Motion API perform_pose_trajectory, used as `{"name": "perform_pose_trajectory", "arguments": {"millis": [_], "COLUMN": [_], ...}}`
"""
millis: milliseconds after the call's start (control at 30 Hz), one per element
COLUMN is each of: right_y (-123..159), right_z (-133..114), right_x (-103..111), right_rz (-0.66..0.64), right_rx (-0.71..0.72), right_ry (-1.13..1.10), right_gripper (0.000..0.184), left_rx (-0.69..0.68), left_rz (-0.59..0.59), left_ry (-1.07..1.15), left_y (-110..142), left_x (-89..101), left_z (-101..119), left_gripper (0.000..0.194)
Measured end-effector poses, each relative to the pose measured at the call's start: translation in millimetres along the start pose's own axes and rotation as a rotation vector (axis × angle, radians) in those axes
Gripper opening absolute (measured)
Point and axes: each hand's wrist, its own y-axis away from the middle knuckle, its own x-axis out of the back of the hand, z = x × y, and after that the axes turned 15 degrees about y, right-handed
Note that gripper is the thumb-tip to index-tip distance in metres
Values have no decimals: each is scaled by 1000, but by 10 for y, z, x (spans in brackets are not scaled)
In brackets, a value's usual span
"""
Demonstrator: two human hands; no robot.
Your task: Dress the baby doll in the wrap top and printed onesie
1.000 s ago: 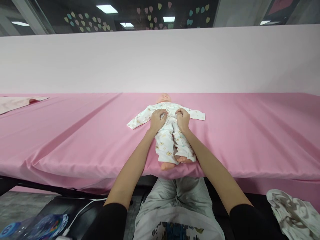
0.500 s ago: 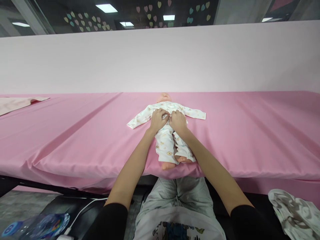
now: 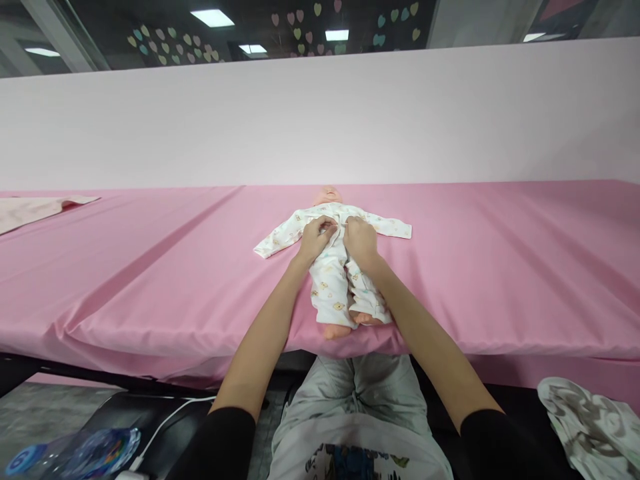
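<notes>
A baby doll [image 3: 329, 195] lies on its back on the pink-covered table, its feet toward me. It wears a white patterned romper [image 3: 330, 293] with long sleeves spread out to both sides. Over the doll's chest my left hand [image 3: 317, 239] pinches the romper's front opening with thumb and fingers. Beside it, on the right half of the chest, my right hand [image 3: 360, 241] is closed on the other edge of the same cloth. A small gap separates the two hands. My fingers hide the fastening between them.
A pink sheet [image 3: 165, 287] covers the table up to a white wall panel [image 3: 320, 127]. A pale folded cloth [image 3: 37, 210] lies at the far left. Below the table edge are a plastic bottle [image 3: 80, 453], a white cable [image 3: 165, 421] and a crumpled patterned cloth [image 3: 595, 427].
My hands have moved slightly apart and up along the romper's front. Earlier their fingertips met at the middle of the chest; now a gap shows between them.
</notes>
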Motion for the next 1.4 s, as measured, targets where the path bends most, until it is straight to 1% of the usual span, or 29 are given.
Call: {"name": "perform_pose_trajectory", "arguments": {"millis": [67,167,233,300,533,700,867,1000,1067,1200,1400], "right_y": [-26,-54,-61,-63,-50,-37,-47,-76,-89,-107,-124], "right_z": [36,51,39,24,13,18,27,40,44,48,59], "right_x": [-25,-76,-108,-128,-139,-171,-209,-284,-327,-378,-381], "right_rz": [48,46,37,31,45,82,115,99,108,121,74], "right_rx": [-82,-167,-200,-202,-142,-66,-11,-20,-23,-40,-95], "right_ry": [-138,-324,-412,-459,-432,-378,-341,-387,-439,-509,-608], "right_gripper": [26,24,23,24,28,26,26,14,11,8,6], "left_rx": [11,-11,-25,-22,-1,7,-3,27,42,62,86], "left_rz": [9,2,-7,-7,24,53,71,90,104,111,134], "left_ry": [46,83,71,45,42,25,59,38,21,-7,-56], "left_y": [-7,-15,-19,-21,-15,-20,-11,13,25,34,22], "left_x": [1,-1,-3,-3,-2,-7,1,-3,-7,-14,-22], "left_z": [-9,-20,-27,-34,-56,-52,-53,-63,-56,-21,-10], "left_gripper": [15,14,13,14,15,14,15,18,19,25,24]}}
